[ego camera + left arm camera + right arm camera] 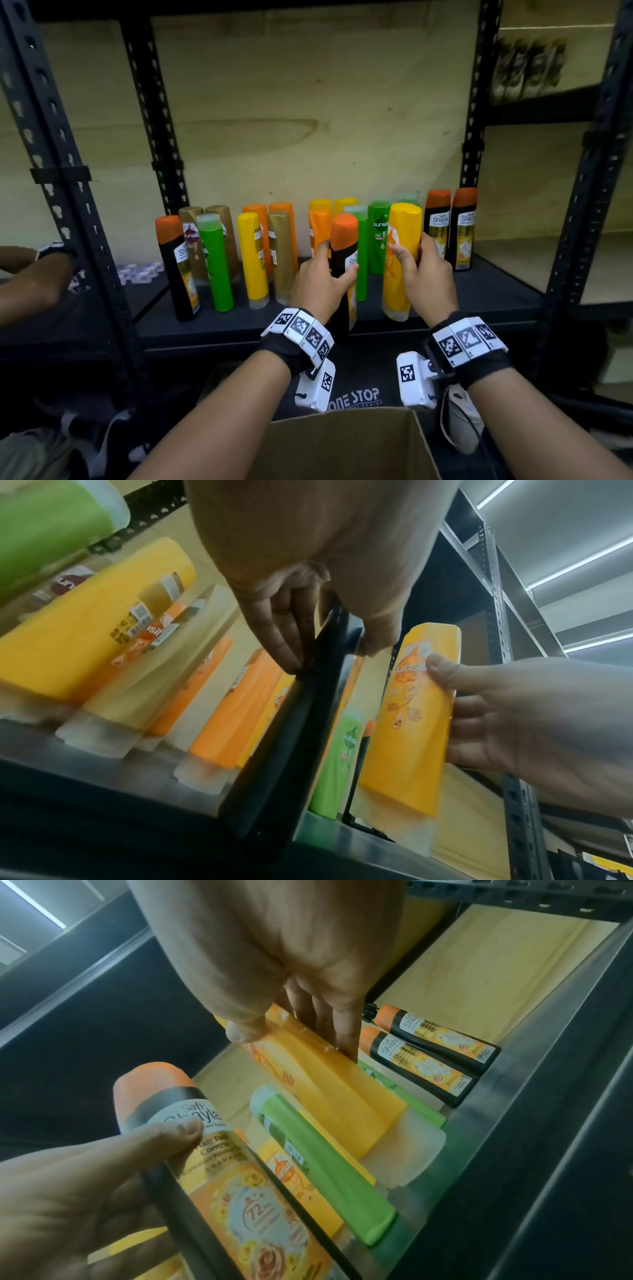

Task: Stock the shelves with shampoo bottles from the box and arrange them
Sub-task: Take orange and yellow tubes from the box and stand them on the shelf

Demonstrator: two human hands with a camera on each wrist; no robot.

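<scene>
Shampoo bottles already crowd the black shelf [479,294] across the middle of the head view, some twenty by my rough count, standing in loose rows against the pale wooden back panel [308,120]. My left hand [320,284] is wrapped around a black bottle with an orange cap [344,240], thumb on its label; it stands at the front edge of the shelf, centre frame, and I cannot tell whether its base has settled. My right hand [424,281] grips a yellow bottle [402,246] just right of it, thumb on the front and fingers behind, tilted slightly, with its clear cap low near the shelf surface. Between the two stands a green bottle [359,257]. At the right of the shelf, two matching black bottles [450,226] stand together, while a third black bottle [178,270] stands far left beside a green one [214,260], so like kinds are not yet grouped. I judge the stocking well advanced and the arranging only partly done: colours are mixed, spacing is uneven, and the front row is ragged. The cardboard box [346,445] sits at the bottom of the frame; what remains inside it is hidden from view. Another person's arm [30,284] reaches in at the left edge.
</scene>
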